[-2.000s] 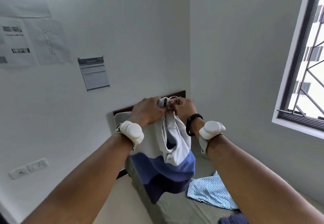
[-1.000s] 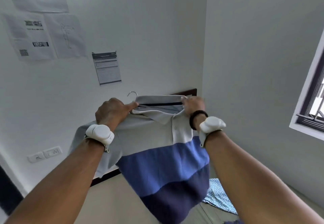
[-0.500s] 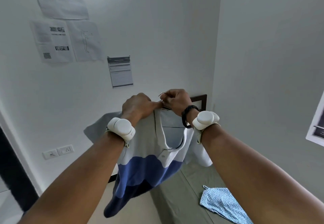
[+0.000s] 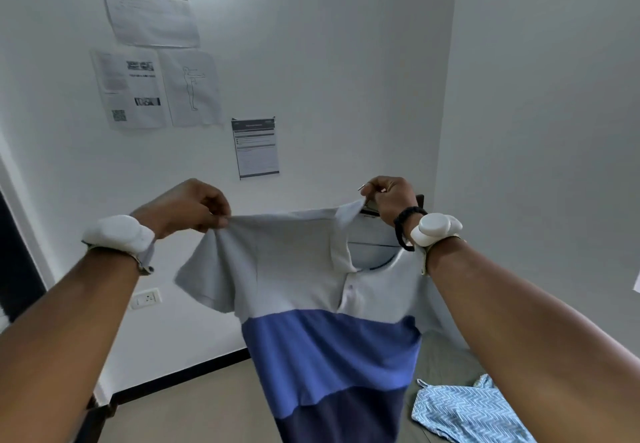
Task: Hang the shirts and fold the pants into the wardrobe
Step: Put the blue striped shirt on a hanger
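A polo shirt [image 4: 311, 304] banded grey, blue and navy hangs in the air in front of me, its front facing me. My left hand [image 4: 187, 208] pinches the shirt's left shoulder seam and holds it out. My right hand [image 4: 389, 196] grips the collar together with the top of a wire hanger [image 4: 362, 187], whose hook tip pokes out beside my fingers. The hanger's bar shows through the open neck. A light blue zigzag-patterned garment [image 4: 464, 411] lies on the bed at the lower right.
A bed with an olive sheet [image 4: 440, 356] runs along the right wall, with a dark headboard behind my right hand. Papers [image 4: 256, 146] are taped to the white wall ahead. A wall socket [image 4: 147, 299] sits low on the left, near a dark doorway edge.
My hands have moved apart. The left hand has pulled the shoulder out to the left, spreading the bunched shirt flat, while the right hand stayed at the collar and hanger top.
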